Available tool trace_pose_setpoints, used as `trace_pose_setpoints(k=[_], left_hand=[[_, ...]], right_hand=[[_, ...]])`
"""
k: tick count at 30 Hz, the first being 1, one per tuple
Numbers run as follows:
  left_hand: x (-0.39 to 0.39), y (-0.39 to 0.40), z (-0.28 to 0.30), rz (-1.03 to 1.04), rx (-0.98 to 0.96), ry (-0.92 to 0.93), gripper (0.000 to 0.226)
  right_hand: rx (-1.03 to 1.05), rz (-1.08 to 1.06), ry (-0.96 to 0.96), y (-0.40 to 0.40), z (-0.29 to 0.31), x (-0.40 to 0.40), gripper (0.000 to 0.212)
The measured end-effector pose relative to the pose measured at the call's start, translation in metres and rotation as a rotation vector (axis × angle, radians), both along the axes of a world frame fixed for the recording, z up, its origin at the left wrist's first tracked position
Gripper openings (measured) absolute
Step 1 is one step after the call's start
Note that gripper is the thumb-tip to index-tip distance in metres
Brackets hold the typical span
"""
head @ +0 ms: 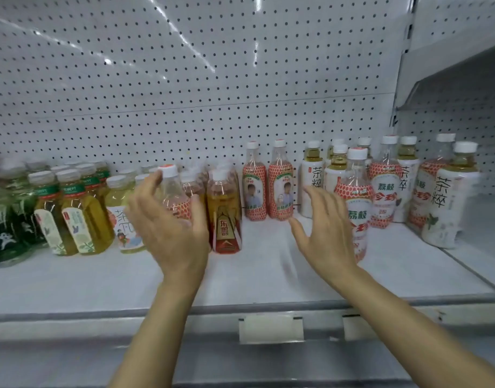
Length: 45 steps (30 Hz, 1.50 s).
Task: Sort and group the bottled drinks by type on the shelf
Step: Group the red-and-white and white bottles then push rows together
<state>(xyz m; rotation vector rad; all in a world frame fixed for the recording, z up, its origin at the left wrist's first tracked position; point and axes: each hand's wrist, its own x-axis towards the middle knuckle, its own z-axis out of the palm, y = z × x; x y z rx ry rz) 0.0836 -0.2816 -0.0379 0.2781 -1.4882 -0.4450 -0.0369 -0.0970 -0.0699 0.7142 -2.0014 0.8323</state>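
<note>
A white shelf holds rows of bottled drinks. My left hand curls around a clear lychee bottle with a white cap and a red-dotted label, fingers on its left, thumb on its right. Beside it stands a red-labelled amber tea bottle. My right hand hovers open, fingers spread, just left of another lychee bottle. Two lychee bottles with a portrait label stand at the back centre. White-labelled tea bottles mix with lychee bottles on the right.
Green tea bottles and dark green-labelled bottles fill the left end. A pale tea bottle stands next to them. Pegboard backs the shelf. Price-tag holders sit on the front rail. Another shelf bay adjoins on the right.
</note>
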Motion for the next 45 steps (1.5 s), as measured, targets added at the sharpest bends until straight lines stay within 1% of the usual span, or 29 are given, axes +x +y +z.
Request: trace_pose_setpoints(k=[1, 2, 3, 5, 7, 9, 10, 12, 14, 18, 21, 23, 25, 27, 30, 34, 37, 41, 45], left_hand=[[0.007, -0.004, -0.010, -0.006, 0.138, 0.009, 0.060], [0.010, -0.011, -0.020, -0.012, 0.261, -0.035, 0.069], [0.010, -0.018, -0.029, -0.027, 0.360, -0.114, 0.078], [0.005, -0.031, -0.044, -0.105, 0.499, -0.299, 0.090], [-0.001, -0.036, -0.055, -0.203, 0.604, -0.443, 0.083], [-0.006, -0.034, -0.061, -0.197, 0.638, -0.521, 0.072], [-0.007, -0.030, -0.062, -0.178, 0.642, -0.536, 0.068], [-0.009, -0.017, -0.062, -0.177, 0.630, -0.552, 0.064], [-0.010, 0.001, -0.063, -0.242, 0.586, -0.564, 0.064], [-0.025, 0.040, -0.071, -0.425, 0.494, -0.583, 0.063], [-0.047, 0.059, -0.072, -0.490, 0.472, -0.604, 0.065], [-0.062, 0.064, -0.070, -0.505, 0.477, -0.617, 0.066], [-0.076, 0.067, -0.067, -0.490, 0.481, -0.623, 0.067], [-0.086, 0.069, -0.066, -0.450, 0.494, -0.627, 0.069], [-0.098, 0.074, -0.068, -0.400, 0.541, -0.632, 0.074], [-0.113, 0.078, -0.065, -0.351, 0.575, -0.641, 0.085], [-0.126, 0.075, -0.057, -0.316, 0.596, -0.664, 0.090], [-0.144, 0.069, -0.053, -0.282, 0.628, -0.702, 0.088], [-0.160, 0.068, -0.051, -0.259, 0.643, -0.721, 0.090]], right_hand=[[-0.032, -0.022, 0.031, 0.013, -0.003, 0.007, 0.059], [-0.072, -0.054, 0.048, 0.026, -0.005, 0.011, 0.061], [-0.124, -0.086, 0.040, 0.037, -0.007, 0.013, 0.065], [-0.237, -0.127, -0.056, 0.057, -0.011, 0.011, 0.081], [-0.296, -0.126, -0.223, 0.071, -0.013, 0.004, 0.100], [-0.305, -0.036, -0.412, 0.078, -0.019, -0.004, 0.115], [-0.302, 0.021, -0.475, 0.080, -0.022, -0.008, 0.119], [-0.286, 0.095, -0.533, 0.081, -0.027, -0.016, 0.121], [-0.281, 0.114, -0.549, 0.079, -0.029, -0.022, 0.120], [-0.309, 0.068, -0.570, 0.074, -0.029, -0.037, 0.118], [-0.303, 0.054, -0.602, 0.068, -0.033, -0.044, 0.104], [-0.267, -0.015, -0.627, 0.065, -0.034, -0.047, 0.096], [-0.233, -0.095, -0.636, 0.060, -0.034, -0.049, 0.089], [-0.222, -0.115, -0.660, 0.053, -0.033, -0.050, 0.085], [-0.186, -0.081, -0.682, 0.035, -0.034, -0.051, 0.087], [-0.190, -0.039, -0.695, 0.004, -0.035, -0.054, 0.078], [-0.186, -0.016, -0.697, -0.016, -0.033, -0.060, 0.081], [-0.194, -0.026, -0.693, -0.032, -0.029, -0.076, 0.083], [-0.180, -0.068, -0.672, -0.043, -0.028, -0.091, 0.079]])
